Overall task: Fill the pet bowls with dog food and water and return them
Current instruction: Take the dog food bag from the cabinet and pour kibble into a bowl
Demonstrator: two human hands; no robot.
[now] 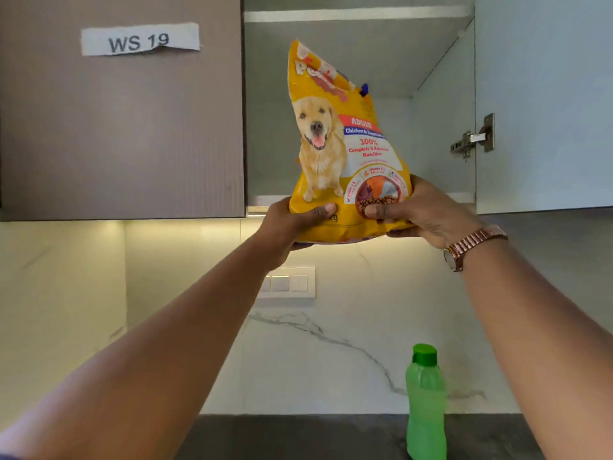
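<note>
While both arms reached up and forward from the bottom of the head view, a green water bottle [425, 403] with a green cap stood upright on the dark countertop [298, 436], between the forearms and close to the right one. Behind it rose a white marbled backsplash [331, 343] carrying a white switch plate [287, 283], lit from under the cabinets.

Higher up, the left hand [292, 224] gripped the lower left corner of a yellow dog food bag [345, 151], thumb across the front, fingers underneath. The right hand [421, 210] gripped the lower right corner the same way; a copper-toned wristwatch [471, 247] sat on that wrist. Bag upright, top tapering and leaning left, dog picture facing the camera, its base level with the bottom shelf edge of the open wall cabinet [381, 61].

Cabinet door [544, 101] swung open to the right, metal hinge [474, 137] showing. Closed brown door [122, 127] to the left bore a paper label [139, 39] reading "WS 19".
</note>
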